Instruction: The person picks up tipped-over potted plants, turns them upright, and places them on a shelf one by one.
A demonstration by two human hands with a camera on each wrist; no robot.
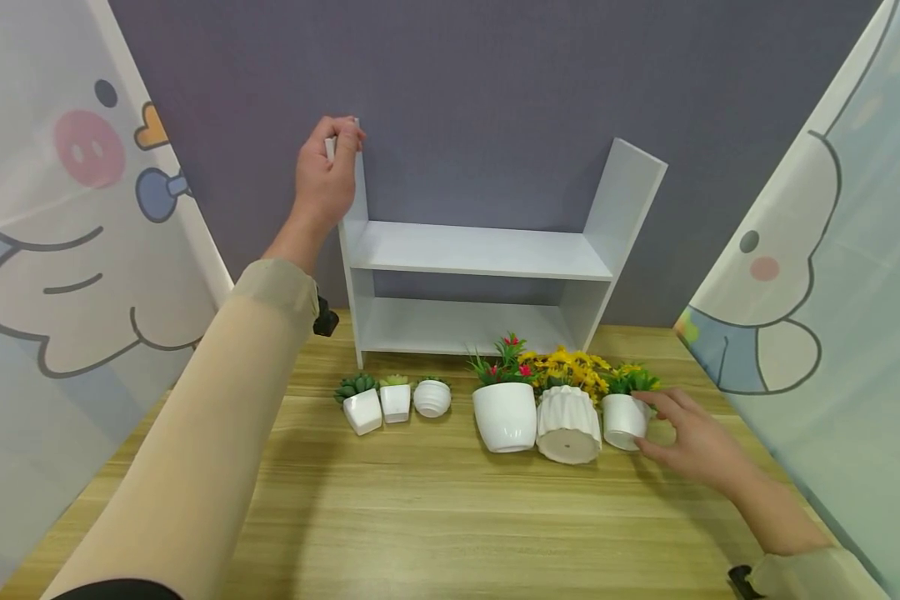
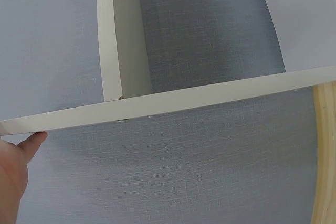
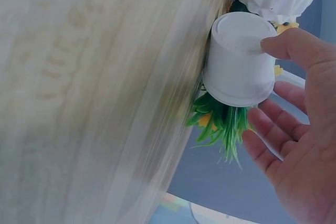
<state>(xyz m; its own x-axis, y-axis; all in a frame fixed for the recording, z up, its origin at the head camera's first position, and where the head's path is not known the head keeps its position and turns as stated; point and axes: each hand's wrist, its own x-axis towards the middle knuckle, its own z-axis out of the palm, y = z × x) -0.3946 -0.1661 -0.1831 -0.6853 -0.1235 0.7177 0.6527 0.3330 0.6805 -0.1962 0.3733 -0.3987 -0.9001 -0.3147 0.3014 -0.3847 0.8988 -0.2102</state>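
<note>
My left hand (image 1: 327,171) grips the top of the left upright of a white two-tier shelf (image 1: 480,250); in the left wrist view my fingers press against the edge of its panel (image 2: 173,99). My right hand (image 1: 693,437) is around a small white flowerpot (image 1: 624,421) with yellow flowers and green leaves, lying on its side at the right end of a row. In the right wrist view my thumb touches the base of this pot (image 3: 239,61) and my fingertips are at its rim.
A ribbed white pot (image 1: 568,425) with yellow flowers and a larger white pot (image 1: 505,417) with red flowers lie beside it. Further left are several small succulent pots, one a square white pot (image 1: 363,412). A grey panel (image 1: 480,100) stands behind the wooden table (image 1: 420,517).
</note>
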